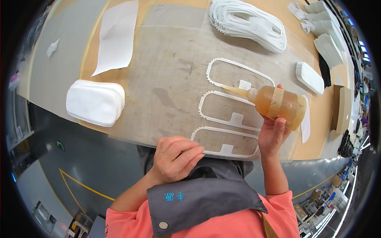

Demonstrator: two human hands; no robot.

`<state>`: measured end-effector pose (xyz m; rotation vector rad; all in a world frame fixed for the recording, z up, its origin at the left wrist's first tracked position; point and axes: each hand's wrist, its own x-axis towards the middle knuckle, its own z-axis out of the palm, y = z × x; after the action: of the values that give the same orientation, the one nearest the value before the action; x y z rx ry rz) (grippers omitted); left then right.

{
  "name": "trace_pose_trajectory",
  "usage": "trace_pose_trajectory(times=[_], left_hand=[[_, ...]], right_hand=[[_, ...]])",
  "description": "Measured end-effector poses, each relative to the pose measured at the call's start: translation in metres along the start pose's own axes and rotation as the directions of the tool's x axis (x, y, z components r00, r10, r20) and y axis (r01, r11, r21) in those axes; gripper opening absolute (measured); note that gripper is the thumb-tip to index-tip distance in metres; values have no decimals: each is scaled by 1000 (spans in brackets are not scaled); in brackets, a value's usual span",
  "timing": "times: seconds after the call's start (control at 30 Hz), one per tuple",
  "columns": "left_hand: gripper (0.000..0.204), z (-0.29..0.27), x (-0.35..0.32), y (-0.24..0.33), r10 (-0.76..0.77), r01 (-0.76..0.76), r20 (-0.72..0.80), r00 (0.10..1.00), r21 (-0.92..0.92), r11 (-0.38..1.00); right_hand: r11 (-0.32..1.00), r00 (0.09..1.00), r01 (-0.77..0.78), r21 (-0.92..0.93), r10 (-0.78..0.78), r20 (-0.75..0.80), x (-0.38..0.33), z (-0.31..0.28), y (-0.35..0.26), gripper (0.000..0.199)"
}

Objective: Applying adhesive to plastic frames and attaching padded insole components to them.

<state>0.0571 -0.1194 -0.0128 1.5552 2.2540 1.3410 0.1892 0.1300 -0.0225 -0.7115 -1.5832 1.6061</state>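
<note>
My right hand [273, 135] is wrapped round an amber squeeze bottle [291, 106] with a tape band. The bottle is tipped on its side, its long tapered nozzle pointing left over the far frame. Three thin white oval frames with toothed left ends and small square tabs lie flat in a column: a far frame [241, 63], a middle frame [222, 119] and a near frame [226, 130]. By the near frame's lower left corner, at the table edge, my left hand [174, 159] has its fingers curled together. Its fingertips meet the frame's edge; anything pinched there is hidden.
A thick pile of white frames [248, 24] lies at the far side. White padded ovals [95, 102] are stacked at left, near a white paper sheet [117, 37]. At right are a white oval stack [309, 77], more white stacks [328, 49] and a brown cardboard piece [340, 109].
</note>
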Motion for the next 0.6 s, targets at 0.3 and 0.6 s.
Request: trace_pose_trajectory(times=[0.3,0.6], left_hand=[[28,-4,1,-1,-23,23,-7,1000,-25,999],[32,-4,0,-6,-27,26,-16,1000,-34,999]], right_hand=[[1000,999,14,-10,-13,44,5,16,3,83],[997,994,58,-45,-54,95,16,27,4,83]])
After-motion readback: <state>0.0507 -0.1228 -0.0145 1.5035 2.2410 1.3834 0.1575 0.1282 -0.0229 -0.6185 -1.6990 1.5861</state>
